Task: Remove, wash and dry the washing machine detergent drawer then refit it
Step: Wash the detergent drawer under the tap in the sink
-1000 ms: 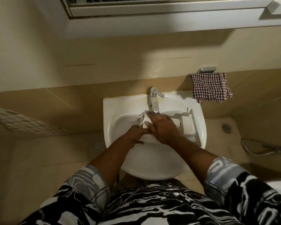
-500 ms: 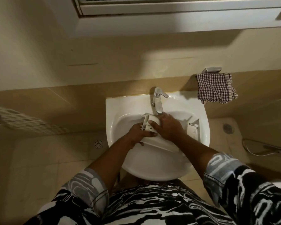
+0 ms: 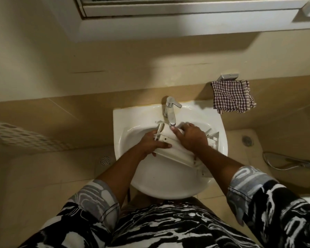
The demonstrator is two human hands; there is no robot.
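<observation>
over one sink [image 3: 125, 119], left hand [image 3: 149, 142] and right hand [image 3: 191, 136] on one drawer [image 3: 174, 152]

white detergent drawer [image 3: 170, 145] tilted in sink [image 3: 132, 122]

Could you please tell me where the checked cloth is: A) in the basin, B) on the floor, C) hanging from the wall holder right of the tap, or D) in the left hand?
C: the checked cloth hangs from the metal holder on the wall, right of the tap.
</observation>
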